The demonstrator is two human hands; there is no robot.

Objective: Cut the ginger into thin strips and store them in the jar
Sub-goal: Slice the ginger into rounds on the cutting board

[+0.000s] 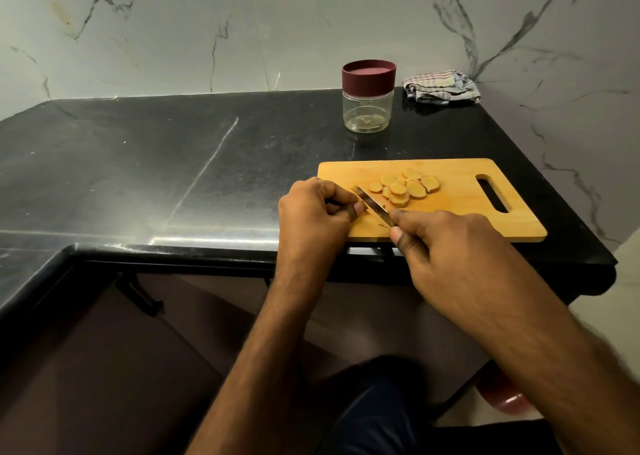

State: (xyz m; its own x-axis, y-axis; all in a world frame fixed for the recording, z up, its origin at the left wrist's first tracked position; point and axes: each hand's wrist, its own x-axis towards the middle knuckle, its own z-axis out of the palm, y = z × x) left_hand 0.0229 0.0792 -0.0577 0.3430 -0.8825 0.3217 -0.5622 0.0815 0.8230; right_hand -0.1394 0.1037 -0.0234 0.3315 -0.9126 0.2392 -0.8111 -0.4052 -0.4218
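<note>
Several ginger slices (405, 188) lie mid-board (450, 222). Right hand (450, 246) grips the knife (372, 205); left hand (315, 212) pinches a piece, hidden, beside the blade. Fingertips are best tucked back, cuts narrow. Closed jar (368, 96) stands far behind.

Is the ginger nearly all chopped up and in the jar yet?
Not yet. A pile of round ginger slices already lies on the cutting board. The right hand holds the knife while the left hand pinches something small by the blade. Nothing is cut into thin strips so far, and the jar stands behind the board with its lid on.
</note>
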